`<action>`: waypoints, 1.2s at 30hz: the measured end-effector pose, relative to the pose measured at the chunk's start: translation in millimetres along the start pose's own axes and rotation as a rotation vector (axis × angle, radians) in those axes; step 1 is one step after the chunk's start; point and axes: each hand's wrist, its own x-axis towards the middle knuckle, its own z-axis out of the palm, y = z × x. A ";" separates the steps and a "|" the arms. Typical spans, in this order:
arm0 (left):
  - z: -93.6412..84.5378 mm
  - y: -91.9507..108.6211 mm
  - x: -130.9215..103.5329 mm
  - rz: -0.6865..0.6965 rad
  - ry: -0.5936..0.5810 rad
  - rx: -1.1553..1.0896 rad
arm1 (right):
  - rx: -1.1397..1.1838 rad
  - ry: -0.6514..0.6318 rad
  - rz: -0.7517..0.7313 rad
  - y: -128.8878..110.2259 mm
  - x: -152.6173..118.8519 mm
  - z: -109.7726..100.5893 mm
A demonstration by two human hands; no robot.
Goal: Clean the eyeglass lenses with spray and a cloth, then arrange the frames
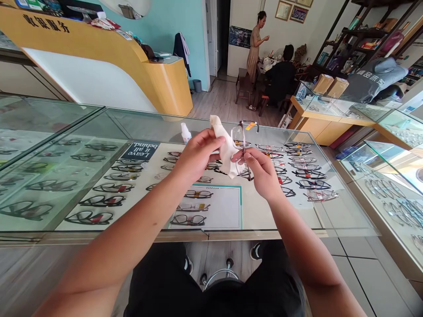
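Note:
My left hand (201,149) pinches a white cloth (226,152), which hangs down beside a pair of eyeglasses (243,132). The fingers of my right hand (261,169) are closed on the eyeglasses near the middle of the frame. The glasses are turned on end above the glass counter, with an orange tag on one lens or temple. The cloth touches or overlaps the lens side; exactly where is hard to tell. Just behind my left hand stands a small white spray bottle (185,133) on the counter.
Under the glass counter top (257,222) lie rows of eyeglasses (99,200) and a dark sign (140,151). A yellow reception desk (168,83) stands beyond. Two people (256,44) are at a table at the back. More display cases (390,185) line the right.

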 end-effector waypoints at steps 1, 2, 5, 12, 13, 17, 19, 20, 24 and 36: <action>1.0 -0.4 -0.9 0.049 0.009 0.044 | 0.002 -0.008 0.002 0.0 0.0 0.3; 1.9 -0.8 -2.1 0.106 0.014 0.096 | 0.004 -0.016 0.004 0.0 -0.1 0.7; 4.2 -2.3 -6.6 0.268 0.004 0.265 | 0.018 -0.037 0.008 0.1 -0.4 1.6; 1.4 -3.4 -11.4 0.433 -0.079 0.413 | 0.021 -0.059 0.024 0.5 -0.7 1.0; 0.9 -3.9 -10.6 0.432 -0.069 0.410 | 0.023 -0.061 0.026 0.5 -0.7 0.9; 1.1 -7.3 -4.8 0.344 -0.035 0.305 | 0.039 -0.107 0.027 -0.3 -1.5 2.0; 1.4 -8.4 -1.9 0.283 -0.047 0.204 | 0.044 -0.131 0.021 -0.9 -2.0 2.7; 1.2 -8.4 -0.7 0.246 -0.061 0.151 | 0.045 -0.140 0.018 -1.0 -2.2 2.7; -0.5 -5.9 0.3 0.057 -0.213 0.028 | 0.027 -0.171 0.017 -0.8 -2.1 1.7; 8.5 -6.1 -7.2 0.002 -0.380 -0.124 | 0.080 -0.234 0.107 -2.1 1.6 2.4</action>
